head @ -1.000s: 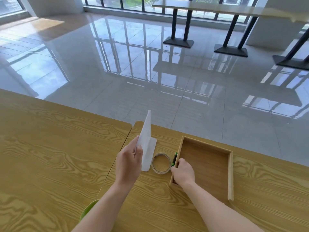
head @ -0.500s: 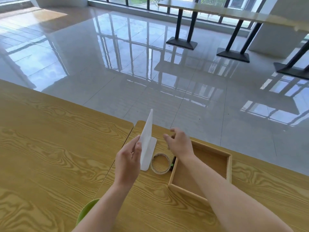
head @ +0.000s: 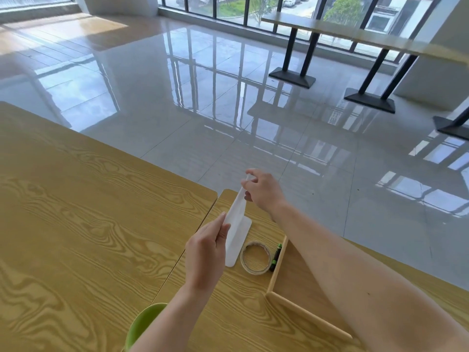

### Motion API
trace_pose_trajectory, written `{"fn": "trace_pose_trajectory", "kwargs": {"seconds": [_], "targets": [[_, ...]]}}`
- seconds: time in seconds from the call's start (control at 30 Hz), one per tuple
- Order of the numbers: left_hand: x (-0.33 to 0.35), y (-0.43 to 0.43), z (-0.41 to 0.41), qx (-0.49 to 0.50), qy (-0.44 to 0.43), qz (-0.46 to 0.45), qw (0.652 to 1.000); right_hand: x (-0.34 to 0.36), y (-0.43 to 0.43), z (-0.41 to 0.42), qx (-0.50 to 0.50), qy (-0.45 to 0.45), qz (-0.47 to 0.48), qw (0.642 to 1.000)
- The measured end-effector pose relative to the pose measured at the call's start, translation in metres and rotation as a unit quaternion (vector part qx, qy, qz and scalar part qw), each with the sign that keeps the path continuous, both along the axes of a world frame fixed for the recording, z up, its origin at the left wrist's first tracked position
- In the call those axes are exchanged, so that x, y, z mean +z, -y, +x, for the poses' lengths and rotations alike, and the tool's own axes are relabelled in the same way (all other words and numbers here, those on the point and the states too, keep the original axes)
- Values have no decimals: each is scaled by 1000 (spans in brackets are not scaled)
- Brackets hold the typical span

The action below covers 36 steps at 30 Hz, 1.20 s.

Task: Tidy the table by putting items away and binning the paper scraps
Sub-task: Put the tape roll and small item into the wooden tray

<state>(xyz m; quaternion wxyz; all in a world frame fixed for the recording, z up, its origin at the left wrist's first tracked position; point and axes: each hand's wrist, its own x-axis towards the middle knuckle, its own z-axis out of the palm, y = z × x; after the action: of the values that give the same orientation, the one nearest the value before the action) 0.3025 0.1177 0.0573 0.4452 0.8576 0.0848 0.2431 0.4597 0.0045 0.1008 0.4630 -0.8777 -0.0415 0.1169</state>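
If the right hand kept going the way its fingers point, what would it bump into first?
The right hand points left and already pinches the top of the white paper, so the paper comes first. Beyond it the way looks free above the table, though depth is hard to judge.

- a white paper sheet (head: 237,219) stands on edge near the far edge of the wooden table (head: 76,224), its lower part lying flat on the surface.
- the left hand (head: 206,250) pinches the sheet's near left side; the right hand (head: 264,190) pinches its top, over the far edge.
- a roll of clear tape (head: 255,257) lies flat just right of the sheet.
- a small black-and-green battery (head: 276,254) lies between the tape and the left wall of the shallow wooden tray (head: 304,311).
- the tray sits toward the right edge, under the right forearm.
- a green round bowl (head: 143,323) sits at the near edge, left of the left forearm.
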Motion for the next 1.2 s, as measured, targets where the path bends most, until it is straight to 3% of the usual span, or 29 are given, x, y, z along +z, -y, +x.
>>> {"fn": "trace_pose_trajectory", "kwargs": {"seconds": [0.33, 0.77, 1.2], "targets": [[-1, -11, 11, 49, 6, -35, 998, 0, -34, 10, -26, -29, 58, 998], [-13, -19, 33, 98, 26, -198, 975, -5, -53, 33, -50, -26, 69, 996], [-14, -24, 46, 92, 53, -108, 988, -9, -55, 45, -50, -18, 89, 995]]}}
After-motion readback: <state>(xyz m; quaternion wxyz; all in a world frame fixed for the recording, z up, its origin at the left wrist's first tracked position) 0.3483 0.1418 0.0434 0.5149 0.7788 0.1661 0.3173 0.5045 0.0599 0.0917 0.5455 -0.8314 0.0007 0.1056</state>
